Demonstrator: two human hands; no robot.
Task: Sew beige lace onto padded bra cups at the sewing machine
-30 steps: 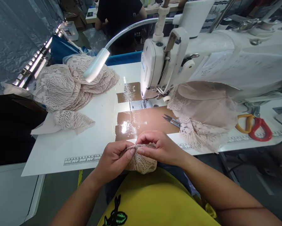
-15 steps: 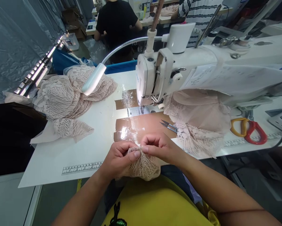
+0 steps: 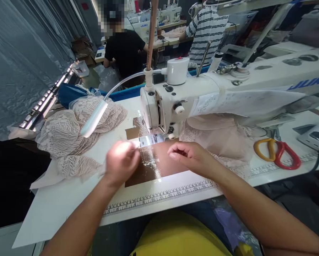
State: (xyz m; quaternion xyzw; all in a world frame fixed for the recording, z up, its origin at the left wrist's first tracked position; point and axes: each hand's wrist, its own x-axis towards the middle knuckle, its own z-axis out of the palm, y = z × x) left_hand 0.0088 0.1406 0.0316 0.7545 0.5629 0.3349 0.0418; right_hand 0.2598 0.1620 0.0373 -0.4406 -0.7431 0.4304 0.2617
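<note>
My left hand (image 3: 122, 161) is over the left part of the brown taped patch (image 3: 159, 163), left of the metal needle plate (image 3: 147, 140). Its fingers are curled closed, smeared by motion and bright under the lamp; what they hold, if anything, is hidden. My right hand (image 3: 191, 158) hovers at the patch's right side, in front of the sewing machine (image 3: 162, 106), thumb and fingers curled together. Whatever is in it cannot be made out. Neither the lace piece nor the small snips can be seen now. Beside my right hand lies beige lace and mesh fabric (image 3: 215, 135).
Stacked lace pieces (image 3: 66, 135) lie on the left, with a small lace piece (image 3: 76, 165) nearer. A lamp (image 3: 94, 119) hangs over the table. Scissors with yellow and red handles (image 3: 278, 153) lie right. A printed ruler (image 3: 159, 199) runs along the front edge. Two people sit beyond.
My hands have parted and moved forward from the front edge, the left one leftward. The lace they pinched together is no longer visible. The view has shifted, with the machine lower in it.
</note>
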